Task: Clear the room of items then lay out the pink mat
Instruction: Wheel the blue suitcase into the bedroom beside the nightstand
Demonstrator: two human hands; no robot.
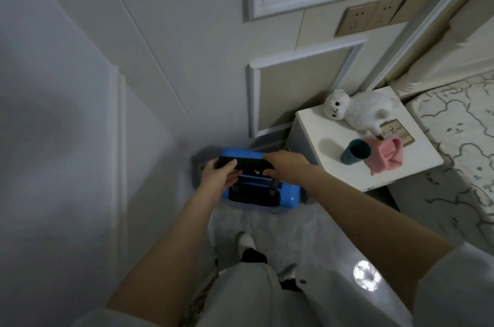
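Observation:
A blue hard-shell suitcase (283, 194) stands upright on the floor in the corner, seen from above. Its black pull handle (247, 165) is raised above its top. My left hand (217, 175) grips the handle's left end and my right hand (287, 163) holds its right end. A folded pink cloth (387, 157) lies on the white bedside table (344, 174) to the right of the suitcase; I cannot tell whether it is the pink mat.
On the bedside table also sit a teal cup (355, 151), a white plush toy (358, 107) and a small card (398, 133). A bed with patterned sheets (459, 139) lies at the right. Walls close the left and far sides. My feet stand on glossy grey floor (334, 244).

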